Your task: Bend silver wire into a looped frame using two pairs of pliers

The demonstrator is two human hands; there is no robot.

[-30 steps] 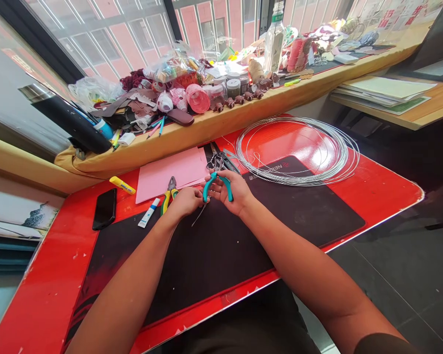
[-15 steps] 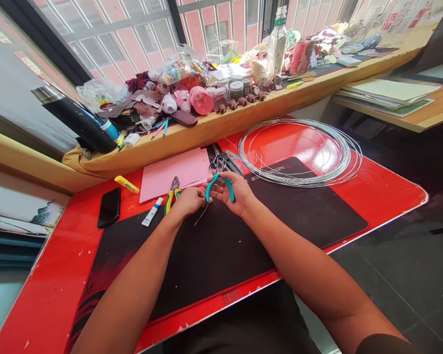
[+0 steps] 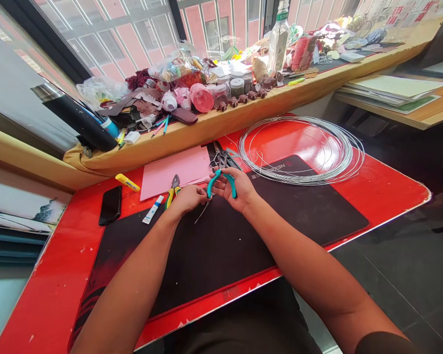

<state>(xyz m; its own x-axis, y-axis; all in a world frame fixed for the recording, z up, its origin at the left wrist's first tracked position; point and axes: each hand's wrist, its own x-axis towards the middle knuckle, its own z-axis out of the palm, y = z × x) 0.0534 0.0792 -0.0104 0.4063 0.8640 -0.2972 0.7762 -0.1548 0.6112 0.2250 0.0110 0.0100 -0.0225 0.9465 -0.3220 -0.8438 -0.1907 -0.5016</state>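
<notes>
My right hand (image 3: 236, 191) is closed round the teal handles of small pliers (image 3: 221, 180), held over the black mat (image 3: 214, 246). Close beside it on the left, my left hand (image 3: 187, 198) pinches a short piece of thin wire (image 3: 203, 212) that hangs down toward the mat. The two hands almost touch at the pliers' handles. Just behind the hands lie scissors and other metal tools (image 3: 221, 156).
Yellow-handled pliers (image 3: 172, 191), a small white tube (image 3: 152, 210), a phone (image 3: 110, 205), a yellow cutter (image 3: 127, 182) and a pink sheet (image 3: 173, 169) lie on the red table (image 3: 384, 189). A large wire coil (image 3: 302, 147) lies to the right. The window ledge (image 3: 221, 123) behind is crowded with craft supplies.
Both hands stay together with the pliers and wire; they have shifted very slightly away from me. The view has drifted a little.
</notes>
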